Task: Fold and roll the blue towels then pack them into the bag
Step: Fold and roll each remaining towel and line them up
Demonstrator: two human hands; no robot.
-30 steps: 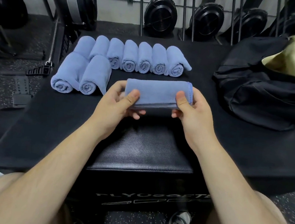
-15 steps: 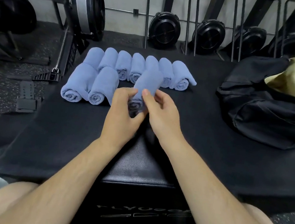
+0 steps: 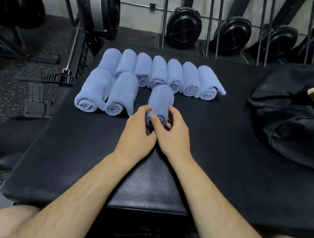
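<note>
While both hands, left (image 3: 138, 125) and right (image 3: 170, 129), grip the rolled blue towel (image 3: 160, 103) on the worktop (image 3: 215, 165) | keep roll tight | set beside front rolls (image 3: 122, 95) | bag (image 3: 295, 116) at right

Legible text: none confirmed. The near front face of the black box (image 3: 146, 234), below its padded top, carries pale lettering and line marks, too dark and cut off to read. A black upright panel (image 3: 82, 54) at far left bears large white letters, seen edge-on and partly hidden; unreadable.
</note>
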